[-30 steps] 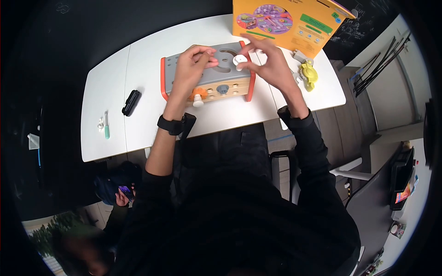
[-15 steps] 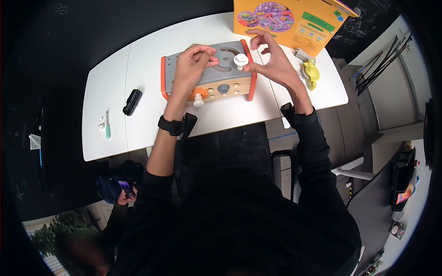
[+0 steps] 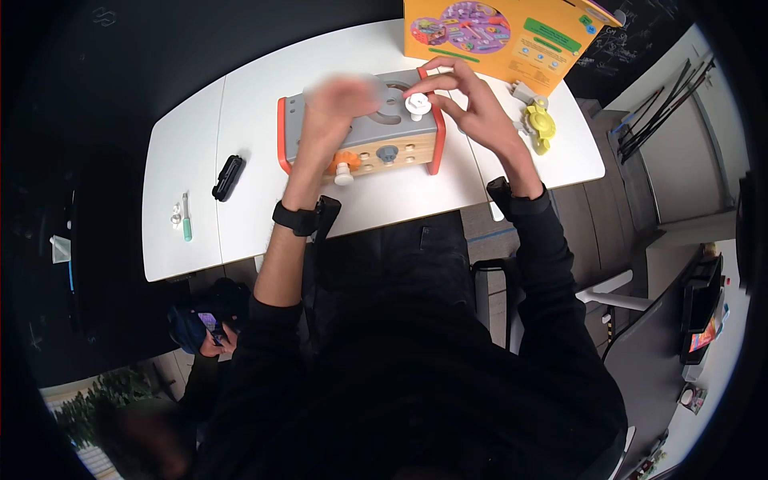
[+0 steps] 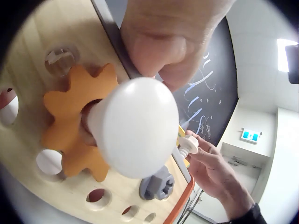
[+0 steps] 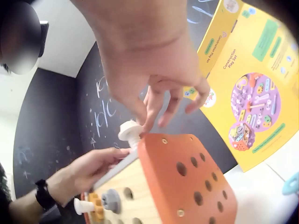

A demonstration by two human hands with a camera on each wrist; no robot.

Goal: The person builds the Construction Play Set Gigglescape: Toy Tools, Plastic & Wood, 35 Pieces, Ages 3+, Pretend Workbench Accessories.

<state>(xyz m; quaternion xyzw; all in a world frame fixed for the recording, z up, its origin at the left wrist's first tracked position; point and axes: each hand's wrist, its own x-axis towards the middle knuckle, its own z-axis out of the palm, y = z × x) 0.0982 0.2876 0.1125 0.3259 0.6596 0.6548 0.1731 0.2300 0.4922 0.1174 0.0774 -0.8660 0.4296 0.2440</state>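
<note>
A white bolt (image 3: pixel 417 105) stands with its head raised above the grey top of the toy workbench (image 3: pixel 308 120), near the right end. My right hand (image 3: pixel 480 112) has its thumb and index finger at the bolt's head, pinching it in the left wrist view. In the right wrist view the bolt (image 5: pixel 130 131) is upright by the orange end panel (image 5: pixel 187 172). My left hand (image 3: pixel 332 112) is over the left part of the top, fingers loosely bent, with nothing visible in them. Below it, an orange gear (image 4: pixel 70 126) and a white peg (image 4: pixel 140 126) sit on the wooden front.
A grey bolt (image 3: pixel 387 154) is in the front panel. The yellow box (image 3: pixel 512 40) stands behind at right, with yellow parts (image 3: pixel 541 126) beside it. A black case (image 3: pixel 230 178) and a green-handled screwdriver (image 3: pixel 187 220) lie at left. Someone holds a phone lower left.
My right index finger has come back to the bolt's head after lifting away from it, and the fingers have closed in around it. My left hand stays in place but is blurred now.
</note>
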